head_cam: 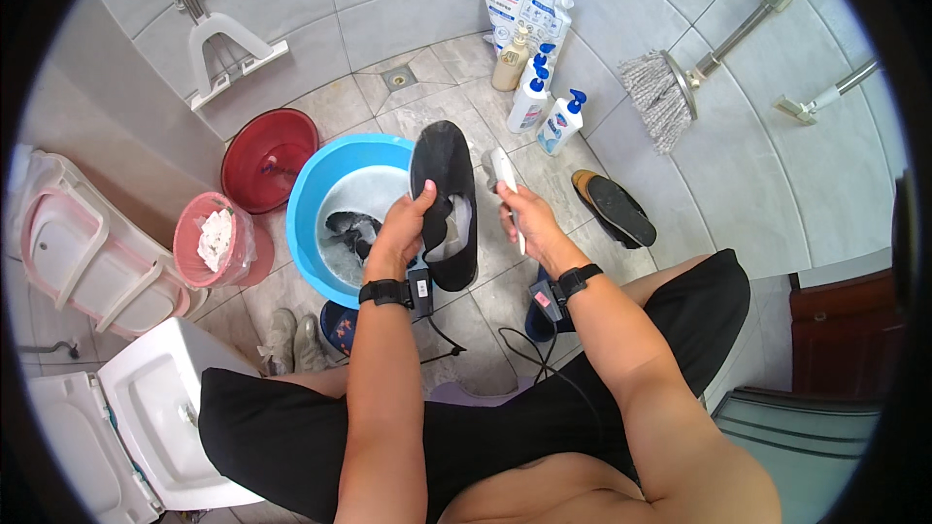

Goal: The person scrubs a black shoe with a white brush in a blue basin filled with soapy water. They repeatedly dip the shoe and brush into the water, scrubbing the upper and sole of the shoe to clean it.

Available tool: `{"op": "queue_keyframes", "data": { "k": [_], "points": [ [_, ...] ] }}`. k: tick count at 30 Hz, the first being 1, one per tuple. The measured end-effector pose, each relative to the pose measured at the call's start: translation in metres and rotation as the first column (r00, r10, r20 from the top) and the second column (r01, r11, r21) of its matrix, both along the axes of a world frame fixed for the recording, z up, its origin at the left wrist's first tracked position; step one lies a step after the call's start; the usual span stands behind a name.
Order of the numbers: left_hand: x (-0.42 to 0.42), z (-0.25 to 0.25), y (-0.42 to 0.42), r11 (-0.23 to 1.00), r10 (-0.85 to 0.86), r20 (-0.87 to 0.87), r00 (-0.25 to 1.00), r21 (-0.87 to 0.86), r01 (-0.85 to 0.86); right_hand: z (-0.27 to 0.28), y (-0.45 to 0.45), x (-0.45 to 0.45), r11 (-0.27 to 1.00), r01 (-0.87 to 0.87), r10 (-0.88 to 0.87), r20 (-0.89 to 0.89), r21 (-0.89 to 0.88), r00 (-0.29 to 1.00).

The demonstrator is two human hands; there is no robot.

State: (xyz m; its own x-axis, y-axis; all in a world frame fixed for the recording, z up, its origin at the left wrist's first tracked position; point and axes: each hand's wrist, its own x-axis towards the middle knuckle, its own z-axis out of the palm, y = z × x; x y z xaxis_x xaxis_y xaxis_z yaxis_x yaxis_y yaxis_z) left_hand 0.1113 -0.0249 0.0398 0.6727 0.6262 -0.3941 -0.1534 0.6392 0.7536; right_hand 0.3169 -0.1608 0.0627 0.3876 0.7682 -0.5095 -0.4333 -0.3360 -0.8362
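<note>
My left hand (403,229) grips a black cloth shoe (444,167) by its side, thumb on the upper, with the pale lining showing in its opening. The shoe is held over the right rim of a light-blue plastic basin (302,233). Soapy water in the basin surrounds a dark item (349,229), partly submerged and hard to make out. To the right of the shoe and apart from it, my right hand (531,222) holds a white-handled brush (504,167). The brush's bristles seem to face left and are blurred.
A red basin (271,193) and a lined pink bin (204,251) stand left. Pump bottles (527,108) and a plastic bag (528,4) stand by the wall. Another shoe (619,209) lies sole up at right. A mop (659,98) leans there; a toilet (153,415) is lower left.
</note>
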Motion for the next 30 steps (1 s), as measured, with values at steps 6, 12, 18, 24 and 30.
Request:
{"op": "queue_keyframes", "data": {
  "k": [6,12,18,24,30],
  "points": [
    [0.013,-0.051,-0.014,0.986,-0.166,-0.383,0.909,-0.034,0.166,-0.005,-0.002,-0.047,0.998,0.003,0.012,-0.233,0.063,0.972],
    [0.018,-0.051,-0.031,0.997,-0.004,-0.086,0.996,-0.077,-0.002,-0.027,0.011,-0.049,0.991,0.134,-0.135,0.058,0.016,0.989],
    [0.008,-0.012,-0.041,0.867,-0.034,-0.606,0.795,0.377,0.325,-0.025,0.028,-0.059,0.995,0.097,-0.098,-0.016,-0.019,0.995],
    [-0.023,-0.049,-0.02,0.874,-0.065,-0.579,0.813,0.36,0.327,-0.018,0.038,-0.061,0.999,-0.022,0.023,0.036,-0.026,0.999],
    [-0.013,-0.039,-0.036,0.878,-0.009,-0.554,0.833,0.395,0.272,-0.035,0.031,-0.064,0.988,0.027,0.007,0.22,-0.15,0.975]
  ]
}}
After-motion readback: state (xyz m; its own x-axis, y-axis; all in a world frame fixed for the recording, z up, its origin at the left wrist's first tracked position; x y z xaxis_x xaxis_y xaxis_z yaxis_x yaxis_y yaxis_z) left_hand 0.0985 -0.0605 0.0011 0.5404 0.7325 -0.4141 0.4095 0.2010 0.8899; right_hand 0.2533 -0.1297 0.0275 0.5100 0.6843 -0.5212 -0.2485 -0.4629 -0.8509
